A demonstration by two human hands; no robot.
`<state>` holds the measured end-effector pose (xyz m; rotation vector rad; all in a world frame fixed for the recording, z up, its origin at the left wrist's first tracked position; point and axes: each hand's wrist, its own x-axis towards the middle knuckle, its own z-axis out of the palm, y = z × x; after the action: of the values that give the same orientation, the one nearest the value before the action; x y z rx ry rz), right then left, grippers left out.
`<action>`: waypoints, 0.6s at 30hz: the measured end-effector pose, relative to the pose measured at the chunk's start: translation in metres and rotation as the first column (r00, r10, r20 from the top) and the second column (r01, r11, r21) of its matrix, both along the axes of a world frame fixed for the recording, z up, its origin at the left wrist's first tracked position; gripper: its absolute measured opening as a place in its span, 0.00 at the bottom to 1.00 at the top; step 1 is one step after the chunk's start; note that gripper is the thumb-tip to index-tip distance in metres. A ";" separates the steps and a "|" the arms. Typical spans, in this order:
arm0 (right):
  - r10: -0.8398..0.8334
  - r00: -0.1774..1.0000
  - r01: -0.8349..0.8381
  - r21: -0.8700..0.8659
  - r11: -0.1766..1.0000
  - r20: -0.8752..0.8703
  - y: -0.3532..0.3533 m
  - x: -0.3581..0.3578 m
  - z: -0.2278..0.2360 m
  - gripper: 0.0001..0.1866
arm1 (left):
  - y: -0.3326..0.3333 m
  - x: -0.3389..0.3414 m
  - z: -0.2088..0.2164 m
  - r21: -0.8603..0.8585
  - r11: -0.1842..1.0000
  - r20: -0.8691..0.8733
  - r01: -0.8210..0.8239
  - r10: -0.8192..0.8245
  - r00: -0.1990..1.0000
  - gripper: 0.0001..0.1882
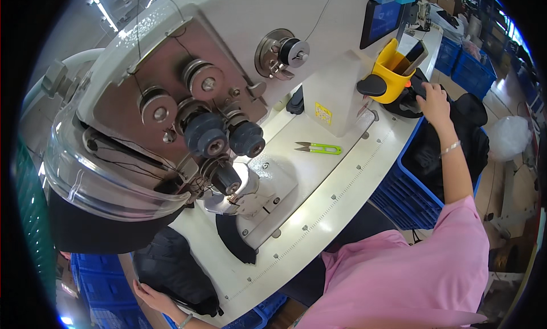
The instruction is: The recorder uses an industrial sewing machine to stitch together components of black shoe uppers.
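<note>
At the lower left, my left hand (152, 299) lies with fingers stretched along the edge of a rumpled black fabric piece (176, 266) on the table. At the upper right, my right hand (436, 105) has its fingers bent over a black fabric piece (419, 86), beside a yellow cup (393, 72) of tools. A curved black strip (235, 240) lies under the head of the white sewing machine (336, 95). Green-handled thread snips (319, 149) rest on the machine bed, apart from both hands.
A blue crate (407, 183) heaped with black fabric (441, 152) stands right of the table's curved edge. More blue crates (108, 292) are at the lower left. The machine's dials (206, 136) and clear cover (108, 181) overhang the left side. A screen (380, 22) stands behind.
</note>
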<state>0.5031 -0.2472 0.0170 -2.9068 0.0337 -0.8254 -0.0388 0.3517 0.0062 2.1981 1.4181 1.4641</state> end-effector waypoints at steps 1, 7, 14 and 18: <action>-0.006 1.000 0.006 0.007 1.000 0.002 -0.022 0.030 -0.014 0.15 | -0.012 0.008 0.012 0.007 1.000 0.002 0.006 -0.006 1.000 0.22; 0.077 0.975 -0.090 -0.053 0.994 -0.207 -0.052 0.116 -0.051 0.14 | -0.103 0.060 0.056 0.303 0.953 -0.223 0.035 0.035 0.974 0.22; 0.198 0.975 -0.208 -0.100 0.973 -0.098 -0.050 0.007 0.042 0.14 | -0.170 0.136 0.040 -0.156 0.793 -0.381 0.589 -0.599 0.705 0.21; 0.593 0.730 -0.643 -0.048 0.764 -0.340 -0.015 -0.071 0.073 0.16 | -0.151 0.184 -0.020 -0.246 0.736 -0.390 0.631 -0.671 0.631 0.23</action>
<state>0.4325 -0.2621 0.0904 -2.8347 -0.9741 -0.2579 0.1454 0.2002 -0.0138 2.6836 0.5695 0.6353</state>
